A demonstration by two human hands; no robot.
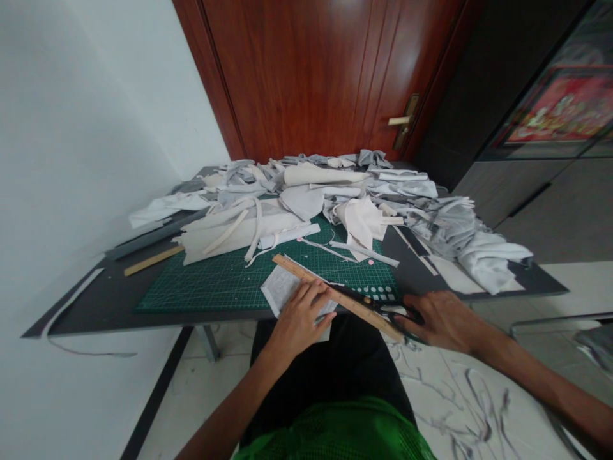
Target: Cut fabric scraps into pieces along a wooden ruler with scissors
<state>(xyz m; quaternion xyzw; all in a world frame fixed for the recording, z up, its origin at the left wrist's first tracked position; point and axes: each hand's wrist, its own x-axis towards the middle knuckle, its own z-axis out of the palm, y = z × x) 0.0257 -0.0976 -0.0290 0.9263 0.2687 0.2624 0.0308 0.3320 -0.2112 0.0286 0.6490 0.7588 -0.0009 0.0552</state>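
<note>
A wooden ruler (352,305) lies slantwise over a small piece of grey-white fabric (279,289) at the near edge of the cutting mat. My left hand (301,317) rests on the fabric, its fingers pressing the ruler down and its thumb apart from them. Part of the fabric hangs past the table edge under that hand. My right hand (438,321) is wrapped round the handles of black scissors (368,299). Their blades lie along the far side of the ruler and point towards my left hand. Where the blade tips meet the fabric is hard to make out.
A green cutting mat (191,284) covers the middle of the dark table (115,297). Fabric scraps (320,176) are heaped along the back and right. A second wooden strip (153,260) lies at left. Thin offcuts (479,409) litter the floor. Behind stands a wooden door (306,76).
</note>
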